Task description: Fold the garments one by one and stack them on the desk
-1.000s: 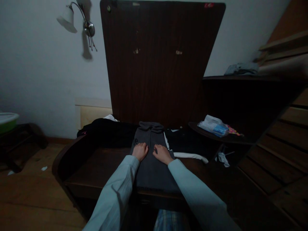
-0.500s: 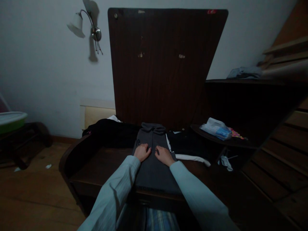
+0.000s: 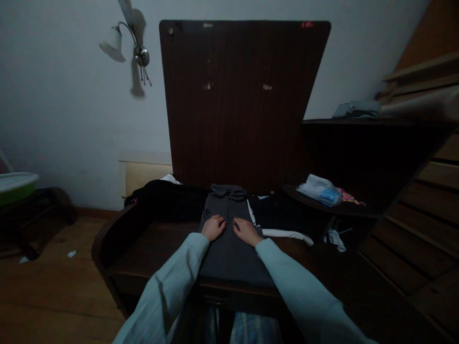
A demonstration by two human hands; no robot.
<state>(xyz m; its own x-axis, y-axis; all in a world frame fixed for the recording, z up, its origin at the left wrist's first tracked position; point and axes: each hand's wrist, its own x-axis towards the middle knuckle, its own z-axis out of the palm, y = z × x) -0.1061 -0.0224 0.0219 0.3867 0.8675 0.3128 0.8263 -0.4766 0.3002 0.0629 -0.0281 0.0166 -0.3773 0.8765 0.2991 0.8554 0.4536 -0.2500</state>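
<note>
A dark grey garment (image 3: 233, 258), folded into a long narrow shape, lies on the dark wooden desk (image 3: 143, 248) in front of me. Its far end is bunched like a collar or waistband, and dark lettering runs along the near edge. My left hand (image 3: 214, 228) rests on the cloth left of its middle, palm down, thumb apart from the fingers. Opposite it, my right hand (image 3: 246, 231) lies palm down on the right half. Both hands look open, though their fingertips are partly hidden.
Black clothing (image 3: 172, 198) is heaped at the back left, and a black garment with white edging (image 3: 283, 215) lies at the right. A corner shelf (image 3: 304, 196) carries a plastic packet (image 3: 319, 190). Behind stands a tall dark panel (image 3: 236, 105); a wall lamp (image 3: 113, 45) hangs left.
The view has shifted slightly. Both hands stay at nearly the same places on the grey garment, which keeps its folded shape.
</note>
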